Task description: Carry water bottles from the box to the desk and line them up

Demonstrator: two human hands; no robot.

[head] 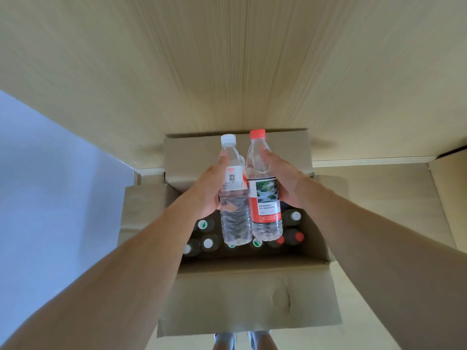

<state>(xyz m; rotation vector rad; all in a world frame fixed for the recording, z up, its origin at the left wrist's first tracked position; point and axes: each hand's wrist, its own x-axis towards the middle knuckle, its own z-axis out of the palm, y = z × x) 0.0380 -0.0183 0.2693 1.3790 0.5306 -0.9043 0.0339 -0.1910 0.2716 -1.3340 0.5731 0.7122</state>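
My left hand [207,188] grips a clear water bottle with a white cap [233,213] around its middle. Beside it, my right hand [285,183] grips a clear bottle with a red cap and red label [265,198]. Both bottles are upright, side by side and nearly touching, held above an open cardboard box [242,296] on the floor. Inside the box several more bottles [208,243] stand upright, seen as white, green and red caps. No desk top is in view.
A pale wood panel [227,72] rises straight ahead behind the box. A light blue-white wall [50,185] is on the left. A second cardboard box flap [449,198] stands at the right. My feet [242,339] show below the near flap.
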